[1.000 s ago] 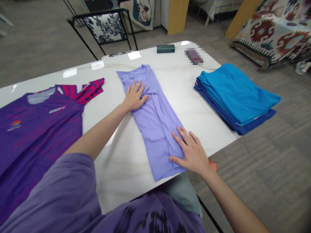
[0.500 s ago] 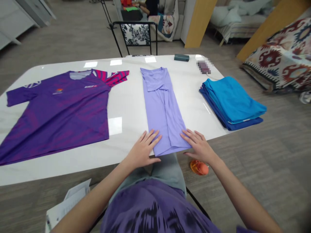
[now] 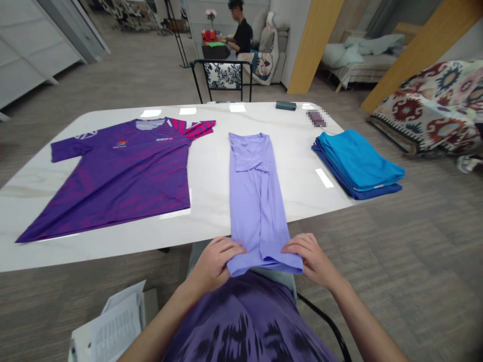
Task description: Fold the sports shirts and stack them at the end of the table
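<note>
A lavender T-shirt point(image 3: 251, 201), folded into a long narrow strip, lies on the white table with its collar at the far end. Its near end hangs over the table's front edge, close to my body. My left hand point(image 3: 217, 261) is closed on the left side near the hem, fingers on top and thumb below. On the right side my right hand point(image 3: 313, 259) pinches the cloth in the same way. To the left a purple and pink jersey point(image 3: 132, 171) is spread flat. On the right sits a stack of folded blue clothes point(image 3: 358, 161).
The white table point(image 3: 211, 176) has a dark green case point(image 3: 286, 105) and a blurred phone-like item point(image 3: 316, 118) at its far right. A chair point(image 3: 222, 75) stands behind it. Papers point(image 3: 116, 322) lie low at the left. A person point(image 3: 243, 35) sits farther back.
Both hands have gone from lying flat on the lavender shirt to gripping its near end. The shirt has been drawn toward me over the table edge. My view has tilted up.
</note>
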The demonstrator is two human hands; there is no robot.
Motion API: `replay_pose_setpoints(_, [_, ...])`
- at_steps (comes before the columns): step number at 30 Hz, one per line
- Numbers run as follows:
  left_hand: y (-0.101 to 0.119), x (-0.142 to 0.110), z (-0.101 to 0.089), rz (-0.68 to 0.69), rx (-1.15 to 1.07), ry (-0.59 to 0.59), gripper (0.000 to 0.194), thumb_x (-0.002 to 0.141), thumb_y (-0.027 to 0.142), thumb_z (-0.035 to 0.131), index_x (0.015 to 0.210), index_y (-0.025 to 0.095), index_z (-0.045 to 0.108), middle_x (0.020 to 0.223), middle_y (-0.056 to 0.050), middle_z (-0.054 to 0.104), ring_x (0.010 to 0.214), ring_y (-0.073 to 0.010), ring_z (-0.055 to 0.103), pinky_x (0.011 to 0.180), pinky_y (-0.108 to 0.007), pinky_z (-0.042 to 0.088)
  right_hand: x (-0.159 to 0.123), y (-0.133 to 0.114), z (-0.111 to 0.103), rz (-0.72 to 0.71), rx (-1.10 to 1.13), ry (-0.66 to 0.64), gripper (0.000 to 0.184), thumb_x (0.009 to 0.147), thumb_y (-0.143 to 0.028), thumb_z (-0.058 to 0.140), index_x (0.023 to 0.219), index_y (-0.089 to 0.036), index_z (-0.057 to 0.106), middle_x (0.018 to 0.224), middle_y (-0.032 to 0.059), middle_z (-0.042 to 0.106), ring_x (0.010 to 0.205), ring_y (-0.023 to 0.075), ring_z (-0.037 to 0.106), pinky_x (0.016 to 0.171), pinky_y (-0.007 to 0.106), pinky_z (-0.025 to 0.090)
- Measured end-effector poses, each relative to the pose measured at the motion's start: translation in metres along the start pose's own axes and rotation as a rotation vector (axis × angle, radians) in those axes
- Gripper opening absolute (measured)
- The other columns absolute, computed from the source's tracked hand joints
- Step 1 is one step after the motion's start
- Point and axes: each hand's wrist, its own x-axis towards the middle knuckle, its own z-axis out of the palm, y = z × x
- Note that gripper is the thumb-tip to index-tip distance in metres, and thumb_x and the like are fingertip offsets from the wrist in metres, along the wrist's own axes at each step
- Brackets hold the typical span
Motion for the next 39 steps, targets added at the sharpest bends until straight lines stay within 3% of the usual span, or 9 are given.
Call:
replay_pose_setpoints(5, [0.029,0.003,-0.049,-0.033,-0.303,0.038,0.034,0.101,0.039,0.05,0.101,0.045,0.084,0.083,-0.003,0.08,0.074,-0.0268,0.074,0.073,-0.048,0.059,0.014,-0.04,-0.03,0.097,0.402,0.127,0.027,0.112,-0.048,0.057,0.105,-0.028,0.075,0.097,0.0062,0.076,0.091,0.0272,0.069,0.084,0.043,0.057])
replay_pose_setpoints(9, [0.013,0.066,-0.103,-0.099,-0.353,0.151,0.03,0.103,0.049,0.06,0.083,0.034,0.076,0.073,-0.002,0.07,0.066,-0.0242,0.064,0.064,-0.042,0.052,0.085,-0.026,-0.072,0.142,0.475,0.251,0.032,0.11,-0.053,0.063,0.099,-0.025,0.073,0.091,0.0057,0.072,0.083,0.0243,0.067,0.075,0.038,0.055])
replay_pose_setpoints(12, [-0.035,0.153,-0.138,-0.199,-0.383,0.283,0.049,0.105,0.065,0.063,0.08,0.025,0.073,0.075,-0.002,0.068,0.071,-0.022,0.063,0.065,-0.034,0.052,0.179,0.03,-0.099,0.167,0.397,0.397,0.046,0.108,-0.067,0.063,0.096,-0.023,0.073,0.092,0.0054,0.072,0.088,0.0241,0.068,0.08,0.037,0.057])
replay_pose_setpoints(15, [-0.11,0.254,-0.156,-0.285,-0.417,0.378,0.065,0.104,0.08,0.054,0.096,0.02,0.076,0.091,-0.006,0.074,0.088,-0.0256,0.069,0.076,-0.034,0.056,0.285,0.111,-0.109,0.23,0.324,0.488,0.053,0.108,-0.07,0.056,0.11,-0.02,0.075,0.105,0.0061,0.076,0.105,0.0271,0.07,0.096,0.042,0.059])
replay_pose_setpoints(20, [-0.23,0.364,-0.139,-0.531,0.159,0.312,0.057,0.102,0.064,0.062,0.134,0.018,0.071,0.139,-0.018,0.071,0.133,-0.0394,0.062,0.116,-0.051,0.05,0.395,0.209,-0.082,0.523,-0.073,0.389,0.057,0.105,-0.048,0.059,0.149,-0.012,0.063,0.145,0.0201,0.069,0.128,0.0339,0.066,0.114,0.053,0.055])
replay_pose_setpoints(26, [-0.277,0.372,-0.099,-0.584,0.4,0.292,0.079,0.1,0.071,0.059,0.157,0.017,0.055,0.163,-0.027,0.048,0.155,-0.0488,0.039,0.13,-0.065,0.031,0.403,0.223,-0.026,0.477,-0.366,0.196,0.075,0.112,-0.058,0.046,0.173,-0.014,0.04,0.175,0.0235,0.044,0.158,0.0412,0.041,0.131,0.062,0.035])
replay_pose_setpoints(31, [-0.285,0.376,-0.113,-0.75,0.381,0.334,0.092,0.079,0.083,0.077,0.141,0.015,0.067,0.157,-0.03,0.052,0.148,-0.0546,0.045,0.125,-0.07,0.036,0.401,0.23,-0.033,0.715,-0.441,0.35,0.103,0.095,-0.082,0.065,0.158,-0.002,0.053,0.16,0.0341,0.05,0.148,0.0493,0.048,0.125,0.064,0.039])
replay_pose_setpoints(35, [-0.285,0.379,-0.124,-0.746,0.294,0.177,0.062,0.082,0.075,0.079,0.112,0.021,0.077,0.141,-0.023,0.069,0.137,-0.0495,0.058,0.117,-0.064,0.047,0.403,0.233,-0.055,0.819,-0.225,0.225,0.066,0.092,-0.072,0.075,0.122,-0.013,0.072,0.138,0.0268,0.067,0.13,0.0444,0.063,0.117,0.061,0.046])
replay_pose_setpoints(39, [-0.252,0.368,-0.119,-0.538,0.077,0.236,0.044,0.096,0.049,0.07,0.129,0.02,0.071,0.128,-0.013,0.078,0.118,-0.0332,0.072,0.107,-0.045,0.057,0.398,0.218,-0.063,0.681,-0.058,0.188,0.035,0.1,-0.048,0.068,0.121,-0.02,0.064,0.125,0.0138,0.075,0.118,0.0321,0.069,0.11,0.047,0.053])
